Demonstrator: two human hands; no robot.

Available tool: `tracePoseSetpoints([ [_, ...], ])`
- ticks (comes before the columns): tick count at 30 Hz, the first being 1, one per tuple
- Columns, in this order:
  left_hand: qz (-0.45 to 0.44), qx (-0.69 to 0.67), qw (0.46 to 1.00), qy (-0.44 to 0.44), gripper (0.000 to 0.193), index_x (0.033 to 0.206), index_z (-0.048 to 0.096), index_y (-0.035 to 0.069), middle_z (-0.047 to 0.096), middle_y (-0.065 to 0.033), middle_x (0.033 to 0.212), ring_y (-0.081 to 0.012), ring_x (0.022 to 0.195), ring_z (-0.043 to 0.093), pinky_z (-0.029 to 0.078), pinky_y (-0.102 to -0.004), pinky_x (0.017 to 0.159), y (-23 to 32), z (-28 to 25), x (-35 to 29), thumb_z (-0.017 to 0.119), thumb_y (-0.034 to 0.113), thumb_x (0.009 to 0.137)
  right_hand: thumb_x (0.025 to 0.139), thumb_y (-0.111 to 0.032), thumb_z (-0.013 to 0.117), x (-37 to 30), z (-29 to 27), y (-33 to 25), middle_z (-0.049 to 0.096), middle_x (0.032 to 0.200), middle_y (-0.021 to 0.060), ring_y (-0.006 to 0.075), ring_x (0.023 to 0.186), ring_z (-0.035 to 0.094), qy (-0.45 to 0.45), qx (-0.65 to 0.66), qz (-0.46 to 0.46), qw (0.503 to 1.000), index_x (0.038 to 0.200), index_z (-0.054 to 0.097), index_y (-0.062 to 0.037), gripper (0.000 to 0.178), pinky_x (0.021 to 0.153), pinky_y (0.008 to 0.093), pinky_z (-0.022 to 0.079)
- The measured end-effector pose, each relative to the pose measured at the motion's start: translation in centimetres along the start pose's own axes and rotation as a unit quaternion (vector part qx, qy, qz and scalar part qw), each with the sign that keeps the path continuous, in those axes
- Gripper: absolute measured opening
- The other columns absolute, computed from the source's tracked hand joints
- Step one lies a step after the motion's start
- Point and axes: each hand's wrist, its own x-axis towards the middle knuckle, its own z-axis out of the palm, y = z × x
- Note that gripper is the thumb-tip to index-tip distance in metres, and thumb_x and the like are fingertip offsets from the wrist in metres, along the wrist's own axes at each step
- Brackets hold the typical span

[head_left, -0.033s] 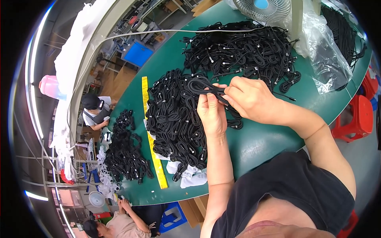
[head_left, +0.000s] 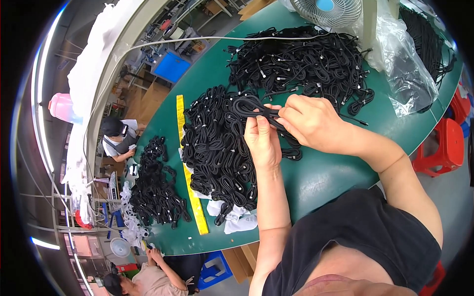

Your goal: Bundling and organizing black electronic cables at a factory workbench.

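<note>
Above the green table (head_left: 321,185), both my hands hold one coiled black cable (head_left: 244,105), bundled into long loops. My left hand (head_left: 265,138) is closed on it from below, thumb pressed against the coil. My right hand (head_left: 312,121) pinches the same bundle around its middle; what its fingertips grip there is partly hidden. Beneath and to the left of my hands lies a thick pile of coiled black cables (head_left: 212,143) with small silvery plugs. Farther back spreads another heap of black cables (head_left: 296,64).
A yellow strip (head_left: 191,172) runs along the table left of the pile, with more cables (head_left: 155,187) beyond it. White bags (head_left: 240,223) lie near the front edge. A fan (head_left: 328,11), a post and clear plastic (head_left: 407,69) stand far right. Two people work at left; red stools (head_left: 444,145) stand right.
</note>
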Motion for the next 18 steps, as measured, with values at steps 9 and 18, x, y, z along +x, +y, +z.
tracePoseSetpoints([
  [9,-0.004,-0.012,1.0,0.003,0.02,0.101,0.053,0.005,0.057,-0.0062,0.099,-0.018,0.093,0.054,0.043,-0.0306,0.083,-0.2,0.4,-0.1,0.056,0.018,0.087,0.074,-0.009,0.061,-0.3,0.6,0.1,0.049,0.071,0.0085,0.0225,0.061,0.056,-0.018,0.002,0.028,0.999,0.076,0.057,-0.0013,0.009,0.047,0.0329,0.048],
  [18,-0.007,-0.032,0.999,0.01,0.022,0.101,0.05,0.003,0.058,-0.0113,0.097,-0.0197,0.09,0.055,0.046,-0.0325,0.081,-0.1,0.6,-0.1,0.051,0.021,0.09,0.069,-0.006,0.061,-1.2,1.9,-0.4,0.051,0.075,0.0084,0.0223,0.062,0.056,0.004,-0.002,0.006,1.0,0.081,0.057,0.0003,0.015,0.051,0.0315,0.047],
])
